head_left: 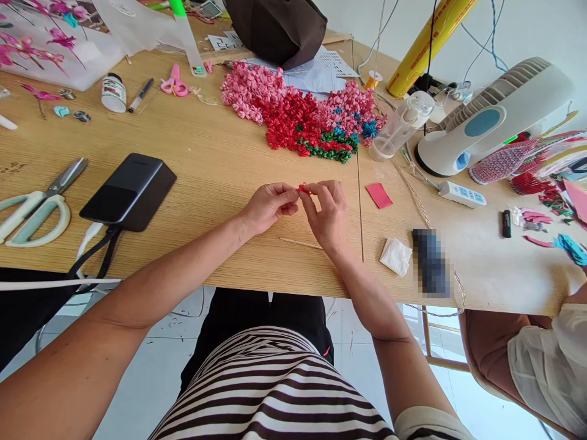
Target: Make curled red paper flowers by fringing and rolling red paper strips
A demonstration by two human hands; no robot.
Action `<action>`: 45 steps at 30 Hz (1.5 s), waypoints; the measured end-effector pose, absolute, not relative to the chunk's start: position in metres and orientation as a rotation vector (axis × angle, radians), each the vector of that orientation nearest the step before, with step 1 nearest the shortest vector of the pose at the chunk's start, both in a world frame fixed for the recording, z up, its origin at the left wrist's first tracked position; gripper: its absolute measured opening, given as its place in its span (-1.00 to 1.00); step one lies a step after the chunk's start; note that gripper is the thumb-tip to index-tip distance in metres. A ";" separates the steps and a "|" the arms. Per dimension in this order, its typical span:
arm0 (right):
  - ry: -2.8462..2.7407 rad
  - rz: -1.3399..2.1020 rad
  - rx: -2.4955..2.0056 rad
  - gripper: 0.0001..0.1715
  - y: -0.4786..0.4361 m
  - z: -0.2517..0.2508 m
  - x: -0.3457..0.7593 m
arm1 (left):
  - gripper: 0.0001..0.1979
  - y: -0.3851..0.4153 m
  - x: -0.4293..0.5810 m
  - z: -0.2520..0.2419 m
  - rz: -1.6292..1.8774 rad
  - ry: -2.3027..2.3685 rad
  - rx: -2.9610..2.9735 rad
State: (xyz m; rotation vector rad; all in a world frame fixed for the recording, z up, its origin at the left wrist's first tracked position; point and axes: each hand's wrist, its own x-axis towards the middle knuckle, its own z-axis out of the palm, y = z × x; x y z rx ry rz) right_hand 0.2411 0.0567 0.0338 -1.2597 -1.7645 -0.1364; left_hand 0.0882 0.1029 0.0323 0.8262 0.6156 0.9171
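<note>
Now, your left grip and right grip pinch tiny red piece between them, over surface, near side of flower pile. Uneven pull could spring it loose; right grip dropping could nudge thin stick.

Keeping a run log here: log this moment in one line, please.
left hand: holding red piece | right hand: same piece | near: thin stick | beyond: flower pile
</note>
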 end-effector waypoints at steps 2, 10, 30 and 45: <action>-1.782 -0.135 -1.249 -0.86 0.056 0.034 0.241 | -0.73 0.103 0.088 0.032 0.873 0.595 0.795; -1.679 -0.047 -1.209 -0.89 0.055 0.038 0.246 | -0.78 0.108 0.084 0.039 0.777 0.495 0.608; -1.634 -0.005 -1.210 -0.84 0.053 0.037 0.236 | -0.82 0.103 0.084 0.039 0.690 0.396 0.504; -1.644 0.313 -1.161 -0.74 0.056 0.039 0.245 | -0.65 0.110 0.083 0.031 0.833 0.431 0.771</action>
